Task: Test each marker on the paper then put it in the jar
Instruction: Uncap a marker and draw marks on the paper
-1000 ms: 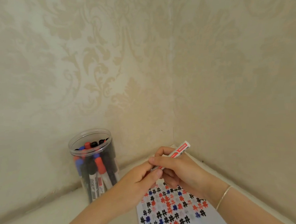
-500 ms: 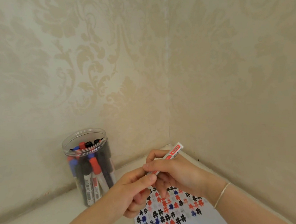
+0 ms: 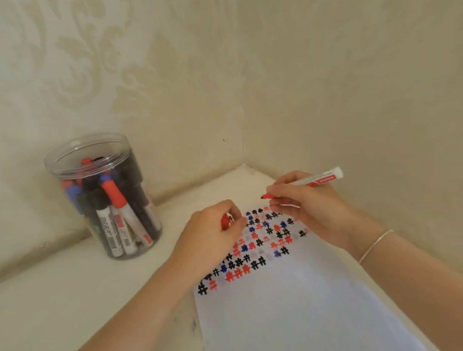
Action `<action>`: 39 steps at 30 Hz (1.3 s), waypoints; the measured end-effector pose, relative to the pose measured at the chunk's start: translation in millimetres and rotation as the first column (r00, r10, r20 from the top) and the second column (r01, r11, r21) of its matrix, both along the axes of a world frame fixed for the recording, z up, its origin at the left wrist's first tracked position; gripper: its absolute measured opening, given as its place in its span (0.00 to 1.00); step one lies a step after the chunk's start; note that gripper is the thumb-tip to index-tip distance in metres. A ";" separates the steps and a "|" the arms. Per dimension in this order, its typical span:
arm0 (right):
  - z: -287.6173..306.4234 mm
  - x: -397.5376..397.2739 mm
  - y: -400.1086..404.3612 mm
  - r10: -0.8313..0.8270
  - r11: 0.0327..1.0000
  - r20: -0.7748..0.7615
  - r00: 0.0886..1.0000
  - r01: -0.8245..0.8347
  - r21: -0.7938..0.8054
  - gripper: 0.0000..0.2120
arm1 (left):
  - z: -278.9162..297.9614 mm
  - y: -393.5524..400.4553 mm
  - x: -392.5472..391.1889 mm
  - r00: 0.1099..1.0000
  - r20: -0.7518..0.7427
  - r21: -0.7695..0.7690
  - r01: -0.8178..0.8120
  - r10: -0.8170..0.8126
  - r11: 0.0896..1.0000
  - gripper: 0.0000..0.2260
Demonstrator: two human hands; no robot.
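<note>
My right hand (image 3: 306, 208) grips a white marker (image 3: 318, 180) with a red label, uncapped, its tip pointing left just above the far edge of the paper (image 3: 289, 308). My left hand (image 3: 212, 231) curls around the red cap (image 3: 225, 220) beside the paper's far left corner. The paper lies on the white surface, its far part covered with rows of black, red and blue hash marks. A clear plastic jar (image 3: 97, 160) stands open at the left, holding several red, blue and black markers.
Patterned beige walls meet in a corner (image 3: 243, 147) just behind the paper. The right wall runs close along the paper's right side. The white surface (image 3: 69, 296) stretches between the jar and my left arm.
The cap has come off the marker: my left hand pulled away left and down with it. My right hand moved right and tilted the marker flatter. The view has dipped toward the paper.
</note>
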State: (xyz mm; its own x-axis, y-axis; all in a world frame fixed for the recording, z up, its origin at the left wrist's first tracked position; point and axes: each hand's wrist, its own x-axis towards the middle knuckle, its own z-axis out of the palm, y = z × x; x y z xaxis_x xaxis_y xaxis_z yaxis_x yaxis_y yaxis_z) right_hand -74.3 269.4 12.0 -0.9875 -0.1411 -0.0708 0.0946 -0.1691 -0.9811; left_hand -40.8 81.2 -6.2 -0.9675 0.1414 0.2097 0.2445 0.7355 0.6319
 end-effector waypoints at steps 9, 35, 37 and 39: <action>-40.3 9.9 12.8 -0.262 0.925 -0.065 0.963 0.270 0.267 0.11 | -23.7 39.8 -17.3 0.987 0.059 -0.154 0.154 -0.146 0.976 0.12; -54.8 11.2 -0.1 -0.293 0.818 -0.280 0.914 0.391 0.422 0.11 | -45.5 34.4 -30.0 0.989 0.007 -0.120 0.151 -0.151 0.981 0.06; -55.2 10.1 2.6 -0.305 0.831 -0.246 0.920 0.383 0.404 0.09 | -45.9 33.8 -29.8 0.989 0.005 -0.122 0.148 -0.149 0.981 0.06; -54.9 9.8 4.0 -0.304 0.846 -0.215 0.928 0.367 0.388 0.08 | -45.5 33.6 -29.2 0.989 0.011 -0.123 0.145 -0.144 0.982 0.06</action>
